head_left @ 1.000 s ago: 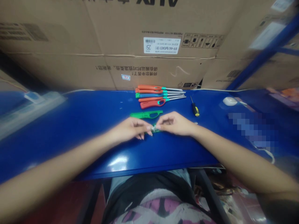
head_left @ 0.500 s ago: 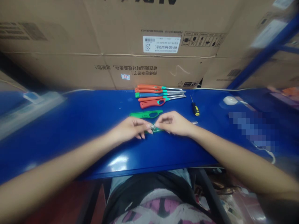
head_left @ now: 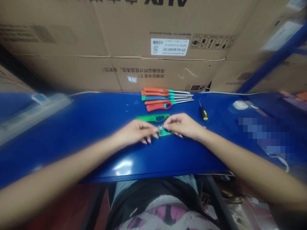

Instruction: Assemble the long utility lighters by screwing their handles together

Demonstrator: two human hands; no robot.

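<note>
My left hand [head_left: 137, 131] and my right hand [head_left: 183, 125] meet over the middle of the blue table [head_left: 96, 127]. Their fingertips pinch a small clear and metal part [head_left: 160, 128] that sits on a green lighter half [head_left: 165, 132] lying flat under them. Both hands are closed in a pinch. A second green lighter shell [head_left: 152, 118] lies just behind the hands. Further back lies a row of several long orange, blue and green stick lighters [head_left: 163, 98] with metal tubes pointing right.
A small yellow and black screwdriver [head_left: 203, 111] lies right of the lighters. A white round object [head_left: 240, 104] with a cord sits at the far right. Big cardboard boxes [head_left: 153, 44] wall off the back. A blurred clear tray [head_left: 31, 108] is at the left.
The hands stay pinched together at the same spot. The view has shifted a little, and more of the green half shows under the fingers.
</note>
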